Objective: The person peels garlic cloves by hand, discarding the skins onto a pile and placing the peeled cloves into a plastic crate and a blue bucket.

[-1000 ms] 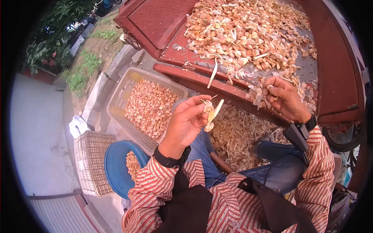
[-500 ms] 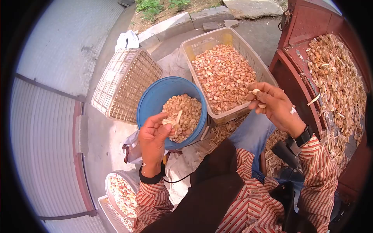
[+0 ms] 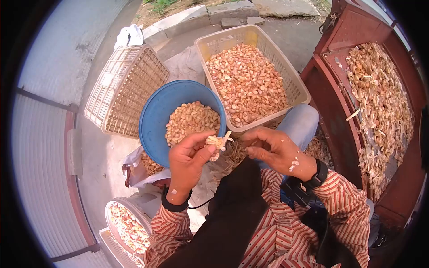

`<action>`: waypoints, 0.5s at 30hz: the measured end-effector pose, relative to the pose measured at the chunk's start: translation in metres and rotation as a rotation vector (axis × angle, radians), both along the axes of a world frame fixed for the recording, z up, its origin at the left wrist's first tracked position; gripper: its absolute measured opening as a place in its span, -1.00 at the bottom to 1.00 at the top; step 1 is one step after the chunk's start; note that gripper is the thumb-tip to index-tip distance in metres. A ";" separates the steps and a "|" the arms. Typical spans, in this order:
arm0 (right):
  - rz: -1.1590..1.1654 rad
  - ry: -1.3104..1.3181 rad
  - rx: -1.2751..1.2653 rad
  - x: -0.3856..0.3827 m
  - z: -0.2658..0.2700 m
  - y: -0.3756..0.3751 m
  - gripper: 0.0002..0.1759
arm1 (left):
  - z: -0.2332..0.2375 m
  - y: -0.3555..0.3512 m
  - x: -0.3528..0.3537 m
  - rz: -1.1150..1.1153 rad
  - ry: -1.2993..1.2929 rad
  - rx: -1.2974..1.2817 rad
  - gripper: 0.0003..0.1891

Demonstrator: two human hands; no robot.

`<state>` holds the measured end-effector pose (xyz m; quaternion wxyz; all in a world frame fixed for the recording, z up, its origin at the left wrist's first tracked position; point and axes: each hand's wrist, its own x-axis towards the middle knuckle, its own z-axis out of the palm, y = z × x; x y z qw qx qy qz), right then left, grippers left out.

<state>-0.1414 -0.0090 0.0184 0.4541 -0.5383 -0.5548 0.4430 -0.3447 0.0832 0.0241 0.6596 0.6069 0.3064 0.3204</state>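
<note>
Between the thumb and fingers of my left hand (image 3: pixel 190 158) is a partly broken garlic bulb (image 3: pixel 217 142), its pale stem pointing up and to the right, with papery skin hanging from it. My right hand (image 3: pixel 283 154) is just to the right of the bulb, not touching it. Its thumb and curled fingers are apart, and I see nothing between them. Bits of skin stick to both hands. Beyond my left hand stands a blue bucket (image 3: pixel 149 105) partly filled with garlic cloves (image 3: pixel 193 123). A plastic crate (image 3: pixel 290 73) of reddish, loose cloves (image 3: pixel 248 82) lies past my right hand.
A pale lattice crate (image 3: pixel 123 91) leans on its side at the left. Lower left, a white bucket (image 3: pixel 147 210) holds cloves, near a bag (image 3: pixel 134 165). At the right, a red metal bin (image 3: pixel 330 120) carries garlic skins (image 3: pixel 380 111). My knee (image 3: pixel 304 120) is beside the crate.
My right hand has come down and left from over the crate towards the bulb; the cloves seen in its fingers are gone from them. My left hand has moved slightly right, still holding the bulb.
</note>
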 end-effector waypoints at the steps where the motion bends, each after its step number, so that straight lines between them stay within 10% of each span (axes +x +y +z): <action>1: -0.025 0.020 0.019 -0.003 0.002 0.000 -0.77 | 0.001 -0.005 0.011 -0.057 0.015 0.009 -0.72; 10: -0.209 0.141 0.137 0.024 -0.004 -0.031 -0.84 | -0.004 -0.043 0.077 -0.170 -0.032 0.040 -0.79; 15: -0.290 -0.454 0.289 0.039 0.000 -0.048 -0.86 | -0.015 -0.048 0.100 -0.236 -0.010 0.132 -0.83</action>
